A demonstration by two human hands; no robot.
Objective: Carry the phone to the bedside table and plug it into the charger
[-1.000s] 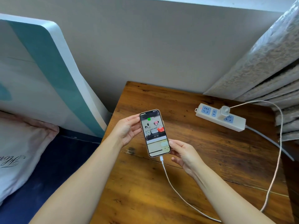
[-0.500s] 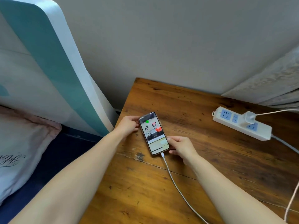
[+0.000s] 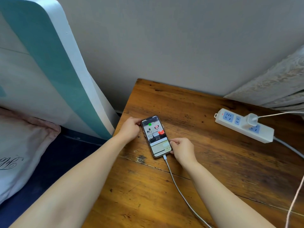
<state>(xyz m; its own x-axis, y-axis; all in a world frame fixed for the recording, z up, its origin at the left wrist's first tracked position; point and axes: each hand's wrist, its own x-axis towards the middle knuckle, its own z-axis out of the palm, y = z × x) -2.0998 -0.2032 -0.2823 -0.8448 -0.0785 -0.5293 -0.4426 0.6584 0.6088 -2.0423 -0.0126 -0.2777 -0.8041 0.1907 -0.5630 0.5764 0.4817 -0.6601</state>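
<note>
The phone [image 3: 156,136] lies face up on the wooden bedside table [image 3: 205,162], near its left edge, with its screen lit. A white charging cable [image 3: 176,186] is plugged into the phone's bottom end and runs toward me across the wood. My left hand [image 3: 130,129] grips the phone's top left edge. My right hand [image 3: 182,149] pinches its lower right edge. A white charger plug [image 3: 250,120] sits in a white power strip [image 3: 243,125] at the right of the table.
The wall runs behind the table. A teal and white headboard [image 3: 54,68] leans at the left, beside a pillow [image 3: 21,145] on a dark blue sheet. A patterned curtain [image 3: 276,84] hangs at the right. The strip's grey cord [image 3: 289,148] leaves to the right.
The phone has come down from a raised, tilted hold to lie flat on the table. Both hands have lowered with it and still hold its edges. The camera has tilted left.
</note>
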